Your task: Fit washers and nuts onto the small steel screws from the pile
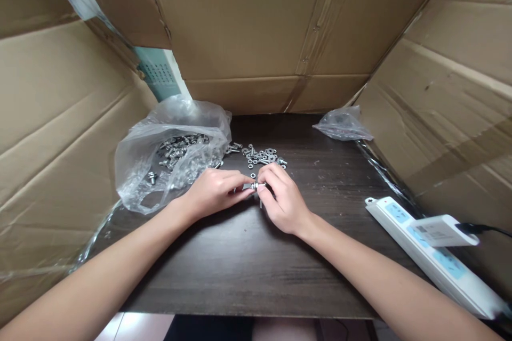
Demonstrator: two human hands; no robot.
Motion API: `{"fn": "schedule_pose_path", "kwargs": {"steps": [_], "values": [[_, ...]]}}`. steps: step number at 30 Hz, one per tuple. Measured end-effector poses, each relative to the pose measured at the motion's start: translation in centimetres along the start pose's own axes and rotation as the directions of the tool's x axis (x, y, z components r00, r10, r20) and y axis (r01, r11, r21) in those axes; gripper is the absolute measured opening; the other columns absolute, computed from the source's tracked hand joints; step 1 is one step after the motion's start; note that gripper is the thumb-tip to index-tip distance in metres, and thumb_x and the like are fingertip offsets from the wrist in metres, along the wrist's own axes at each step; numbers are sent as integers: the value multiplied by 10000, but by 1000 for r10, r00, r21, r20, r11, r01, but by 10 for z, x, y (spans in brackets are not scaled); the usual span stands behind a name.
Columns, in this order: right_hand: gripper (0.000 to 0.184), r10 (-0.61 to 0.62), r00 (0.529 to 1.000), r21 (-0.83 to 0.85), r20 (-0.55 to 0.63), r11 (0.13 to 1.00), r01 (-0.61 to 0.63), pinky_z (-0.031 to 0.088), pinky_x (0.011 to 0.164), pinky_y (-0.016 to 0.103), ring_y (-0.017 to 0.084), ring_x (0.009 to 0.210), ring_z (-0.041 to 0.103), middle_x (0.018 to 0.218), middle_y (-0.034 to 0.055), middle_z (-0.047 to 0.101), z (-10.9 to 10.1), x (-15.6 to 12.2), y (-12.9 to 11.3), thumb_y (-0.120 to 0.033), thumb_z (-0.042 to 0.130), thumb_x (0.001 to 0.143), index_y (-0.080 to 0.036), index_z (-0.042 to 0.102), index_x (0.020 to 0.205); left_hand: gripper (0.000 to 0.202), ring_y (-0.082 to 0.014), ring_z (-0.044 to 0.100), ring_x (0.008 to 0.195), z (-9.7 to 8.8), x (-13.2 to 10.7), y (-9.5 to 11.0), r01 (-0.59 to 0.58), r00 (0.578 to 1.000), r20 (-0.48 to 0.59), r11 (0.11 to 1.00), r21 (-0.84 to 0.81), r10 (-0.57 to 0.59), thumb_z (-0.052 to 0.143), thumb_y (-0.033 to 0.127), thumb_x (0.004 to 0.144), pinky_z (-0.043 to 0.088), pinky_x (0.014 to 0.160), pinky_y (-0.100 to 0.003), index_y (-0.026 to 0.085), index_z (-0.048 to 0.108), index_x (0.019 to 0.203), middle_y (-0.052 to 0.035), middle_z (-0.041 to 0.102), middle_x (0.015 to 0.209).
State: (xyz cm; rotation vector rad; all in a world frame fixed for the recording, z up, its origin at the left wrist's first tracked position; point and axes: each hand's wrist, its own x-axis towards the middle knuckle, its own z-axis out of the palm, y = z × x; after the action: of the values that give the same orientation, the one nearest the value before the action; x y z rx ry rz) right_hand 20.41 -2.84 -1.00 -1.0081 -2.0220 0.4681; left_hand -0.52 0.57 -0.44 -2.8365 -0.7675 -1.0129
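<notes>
Your left hand [216, 189] and right hand [282, 197] meet just on your side of the loose heap of nuts and washers [262, 157], small bright metal rings and hexagons scattered on the dark wood-grain table [240, 261]. Between them lies a slim, shiny steel bolt [248, 187], held level. Your left fingertips are pinched together around one end of it, and your right thumb and forefinger are pressed together on the other end, where a small metal piece sits on the shank; whether that is a nut or a washer is too small to tell.

To the left of the heap, and touching its edge, a crumpled clear plastic bag [168, 154] sags open, with more grey bolts inside. To the right of the heap and farther back, well apart from it, lies a smaller, wrinkled clear bag [343, 123]. Far to the right of the heap and nearer to you, a long white power strip [432, 258] with pale blue sockets carries a flat white plug block [442, 230]. Creased brown cardboard walls [256, 26] stand behind and on both sides of the heap.
</notes>
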Motion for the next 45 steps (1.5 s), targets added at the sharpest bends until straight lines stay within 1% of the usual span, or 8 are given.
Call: {"fn": "schedule_pose_path", "kwargs": {"steps": [6, 13, 17, 21, 27, 33, 40, 45], "values": [[274, 12, 1000, -26, 9, 1000, -11, 457, 804, 390, 219, 877, 548, 905, 70, 585, 3, 0, 2, -239, 402, 1025, -221, 500, 770, 240, -85, 640, 568, 0, 0, 1, -1, 1000, 26, 1000, 16, 1, 566, 343, 1028, 425, 527, -192, 179, 740, 1005, 1, 725, 714], [108, 13, 1000, 13, 3, 1000, -13, 463, 814, 404, 231, 912, 544, 963, 77, 579, 0, 0, 0, -198, 447, 950, -215, 502, 859, 243, -94, 624, 566, -1, 0, 1, 0, 1000, 31, 1000, -4, 0, 559, 346, 1027, 415, 529, -212, 163, 710, 972, 6, 704, 710], [211, -13, 999, 20, 31, 1000, 12, 463, 805, 401, 221, 881, 540, 915, 72, 579, 3, 0, 4, -212, 432, 975, -220, 477, 770, 246, -94, 614, 560, -1, 0, 2, -14, 998, 64, 1000, 4, 14, 543, 337, 1031, 409, 529, -219, 163, 710, 982, 6, 698, 719], [280, 13, 999, 3, 33, 1000, -13, 443, 790, 399, 214, 837, 525, 854, 57, 580, 3, 0, 4, -235, 401, 1015, -219, 485, 749, 258, -91, 610, 557, -1, 0, 3, -11, 996, 84, 1000, 9, 10, 530, 351, 1039, 397, 522, -214, 172, 711, 995, 6, 699, 724], [144, 11, 1000, 42, 1, 999, -11, 441, 782, 397, 224, 866, 520, 901, 59, 564, 0, 1, 0, -201, 443, 947, -225, 464, 807, 261, -91, 620, 579, -1, -1, 1, -4, 996, 85, 1000, 26, 2, 524, 356, 1039, 405, 528, -206, 174, 709, 1008, 0, 701, 740], [285, -2, 1000, 14, 18, 1000, 1, 442, 802, 399, 218, 857, 530, 881, 66, 581, 2, 1, 3, -229, 401, 1011, -220, 473, 735, 262, -90, 607, 562, -2, 0, 3, -17, 996, 86, 1000, 24, 15, 517, 354, 1044, 398, 520, -217, 177, 708, 1017, 7, 691, 734], [178, 0, 1000, 68, -13, 998, 1, 451, 792, 393, 218, 872, 528, 899, 63, 583, -1, 1, 0, -205, 449, 968, -217, 498, 798, 278, -91, 590, 559, -4, 1, 4, -9, 992, 124, 1000, 8, 8, 501, 374, 1043, 409, 525, -215, 185, 705, 1042, 9, 667, 725], [293, -34, 999, 38, 2, 999, 33, 459, 796, 403, 213, 854, 533, 887, 73, 581, 3, 1, 3, -206, 406, 1005, -216, 480, 722, 273, -91, 571, 545, -3, 1, 5, -25, 992, 122, 1000, 19, 22, 501, 371, 1040, 388, 503, -227, 185, 694, 986, 17, 646, 710]]}}
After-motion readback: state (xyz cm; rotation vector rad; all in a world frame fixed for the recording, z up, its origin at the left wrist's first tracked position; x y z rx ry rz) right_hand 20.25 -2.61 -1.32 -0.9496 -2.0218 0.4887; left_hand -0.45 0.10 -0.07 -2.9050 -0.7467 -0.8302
